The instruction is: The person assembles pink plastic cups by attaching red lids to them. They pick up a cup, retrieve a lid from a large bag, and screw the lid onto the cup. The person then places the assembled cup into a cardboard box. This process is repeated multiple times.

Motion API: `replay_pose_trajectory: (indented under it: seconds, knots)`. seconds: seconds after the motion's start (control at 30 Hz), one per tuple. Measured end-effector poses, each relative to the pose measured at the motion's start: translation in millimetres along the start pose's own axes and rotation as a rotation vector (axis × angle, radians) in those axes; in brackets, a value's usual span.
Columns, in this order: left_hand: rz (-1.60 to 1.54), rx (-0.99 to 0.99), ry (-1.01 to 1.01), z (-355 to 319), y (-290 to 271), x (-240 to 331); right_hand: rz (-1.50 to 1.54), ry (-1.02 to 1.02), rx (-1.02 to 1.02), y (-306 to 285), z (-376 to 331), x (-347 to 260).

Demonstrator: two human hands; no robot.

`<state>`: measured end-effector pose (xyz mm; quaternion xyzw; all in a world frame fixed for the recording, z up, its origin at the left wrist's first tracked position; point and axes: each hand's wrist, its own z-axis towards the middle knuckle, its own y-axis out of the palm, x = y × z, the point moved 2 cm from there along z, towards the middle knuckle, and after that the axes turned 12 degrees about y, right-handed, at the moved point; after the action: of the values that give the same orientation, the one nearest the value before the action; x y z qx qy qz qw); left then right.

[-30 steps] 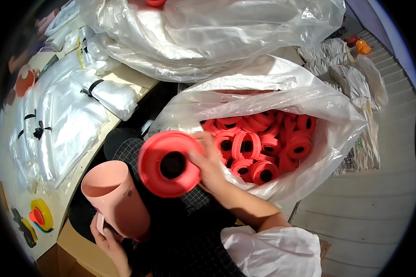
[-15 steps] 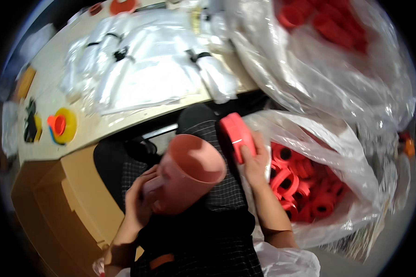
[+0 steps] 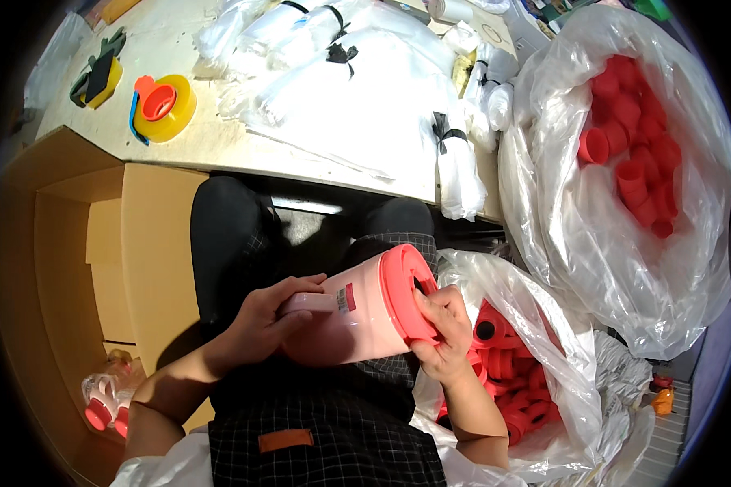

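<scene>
A translucent pink pitcher (image 3: 357, 321) lies tilted across my lap, its mouth facing right. My left hand (image 3: 260, 321) is wrapped round its handle. A red-pink lid (image 3: 400, 292) sits against the pitcher's mouth, and my right hand (image 3: 447, 333) grips it with the thumb on top. Whether the lid is fully seated I cannot tell. Beside my right forearm, a plastic bag (image 3: 575, 329) holds many similar red lids (image 3: 516, 377).
An open cardboard box (image 3: 162, 252) stands at left, with wrapped pink items (image 3: 101, 412) inside. A larger clear bag (image 3: 544, 235) at right contains red cup-shaped pieces (image 3: 625, 122). Clear plastic bags (image 3: 357, 97) and a yellow tape roll (image 3: 179, 118) lie on the table (image 3: 195, 154).
The pitcher has turned from mouth-up to lying toward the right. The lid in my right hand has come over to its mouth. My view has shifted too.
</scene>
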<state>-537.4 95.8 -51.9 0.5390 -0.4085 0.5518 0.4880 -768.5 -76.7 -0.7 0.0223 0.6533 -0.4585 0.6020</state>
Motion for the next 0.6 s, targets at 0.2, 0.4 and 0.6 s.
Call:
replay_pose_trajectory:
  seconds: [0.2, 0.4, 0.6]
  knots:
    - [0.411, -0.165, -0.039, -19.8, 39.4, 29.3, -0.014, 0.314, 0.038, 4.4, 20.8, -5.3]
    - [-0.147, 0.073, 0.023, -8.7, -19.7, -19.0, -0.185, -0.103, -0.190, -8.9, 17.0, -48.7]
    - [0.488, -0.155, 0.109, -21.6, 43.3, 32.9, 0.073, 0.464, -0.043, -1.9, 31.6, -9.5]
